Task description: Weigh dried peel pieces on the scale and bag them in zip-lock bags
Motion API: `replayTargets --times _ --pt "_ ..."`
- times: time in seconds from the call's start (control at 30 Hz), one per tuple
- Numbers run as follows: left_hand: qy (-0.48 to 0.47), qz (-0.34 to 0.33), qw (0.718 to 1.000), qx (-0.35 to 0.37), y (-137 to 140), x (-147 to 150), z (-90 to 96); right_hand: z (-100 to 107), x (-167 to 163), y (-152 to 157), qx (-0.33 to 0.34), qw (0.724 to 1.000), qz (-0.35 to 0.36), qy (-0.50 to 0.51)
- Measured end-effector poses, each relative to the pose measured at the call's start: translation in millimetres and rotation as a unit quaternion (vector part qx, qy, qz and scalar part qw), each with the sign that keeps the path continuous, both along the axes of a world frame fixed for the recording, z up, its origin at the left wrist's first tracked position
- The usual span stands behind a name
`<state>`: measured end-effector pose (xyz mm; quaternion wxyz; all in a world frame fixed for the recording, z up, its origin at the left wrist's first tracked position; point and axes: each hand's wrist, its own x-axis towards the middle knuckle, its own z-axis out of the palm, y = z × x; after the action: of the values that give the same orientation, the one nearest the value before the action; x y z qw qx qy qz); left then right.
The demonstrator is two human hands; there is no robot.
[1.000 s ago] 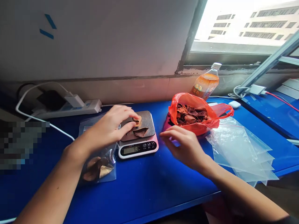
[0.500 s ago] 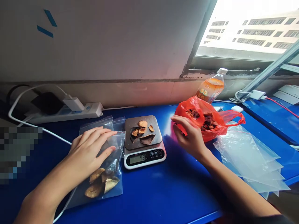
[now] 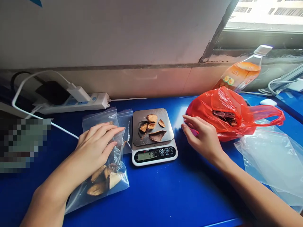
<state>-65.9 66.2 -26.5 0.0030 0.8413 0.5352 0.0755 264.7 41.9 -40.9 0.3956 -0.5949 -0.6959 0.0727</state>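
My left hand lies flat with its fingers stretched out over a clear zip bag that holds several dried brown slices. Beside it stands a digital kitchen scale reading 9.3. Several dried, curled pieces rest on its metal plate. Right of the scale hovers my right hand, thumb and forefinger a little apart, with nothing visible between them. Just behind that hand is a red plastic bag; dark dried pieces show in its opening.
A tilted-looking bottle of orange drink stands behind the red bag. Empty clear bags lie at the right. Along the wall at left sits a power strip with plugs and a white cable crossing the blue table.
The view has shifted, so the scale and red bag appear farther right. My right hand has drawn away from the red bag's opening, which looks narrower. My left hand stays on the zip bag.
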Motion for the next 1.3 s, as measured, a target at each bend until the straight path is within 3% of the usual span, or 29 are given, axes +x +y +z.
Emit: replayTargets --times 0.33,0.47,0.57,0.67,0.77,0.87,1.3 --pt "-0.014 0.009 0.999 -0.033 0.8 -0.6 1.6 -5.1 6.8 7.0 -0.002 0.999 0.026 -0.036" --pt "-0.007 0.011 0.999 -0.05 0.6 0.5 6.1 2.7 4.8 0.9 -0.06 0.991 0.033 -0.116" --pt "-0.002 0.017 0.997 -0.071 0.9 2.3 10.1 14.4 7.9 -16.5 -0.149 0.938 0.093 -0.299" --pt "-0.002 0.018 0.997 -0.08 -0.2 4.2 12.3 23.3 16.0 -35.9 -0.177 0.869 0.155 -0.435" --pt "-0.003 0.012 0.998 -0.066 -2.6 5.5 12.1 26.4 21.6 -45.9 -0.184 0.835 0.162 -0.492" --pt "-0.008 0.003 0.998 -0.057 -3.9 5.9 11.6 24.7 21.2 -46.4 -0.188 0.819 0.164 -0.517" --pt "-0.025 -0.011 0.999 -0.036 -3.1 1.4 3.2 17.9 36.7 -36.2 -0.153 0.854 0.254 -0.428"
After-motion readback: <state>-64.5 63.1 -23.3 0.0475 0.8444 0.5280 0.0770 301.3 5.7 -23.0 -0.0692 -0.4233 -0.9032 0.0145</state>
